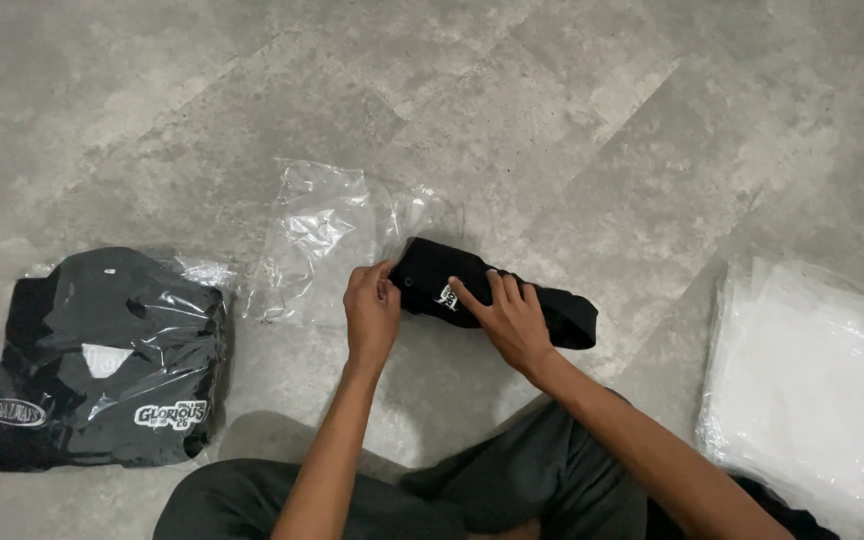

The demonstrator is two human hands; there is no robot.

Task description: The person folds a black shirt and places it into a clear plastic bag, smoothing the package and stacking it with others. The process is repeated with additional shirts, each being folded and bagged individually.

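Observation:
A black garment (562, 305), folded into a long narrow roll with a small white print, lies on the grey floor (572, 120) in front of me. My left hand (370, 310) pinches its left end. On the roll's middle my right hand (507, 318) rests flat, fingers spread and pressing down. A clear plastic bag (312, 235) lies crumpled and open just beyond the left end of the roll, next to my left hand.
A stack of black garments packed in clear bags (107, 355) sits at the left. A pile of flat clear plastic bags (812, 370) lies at the right. My legs in dark trousers (492, 490) are folded at the bottom edge.

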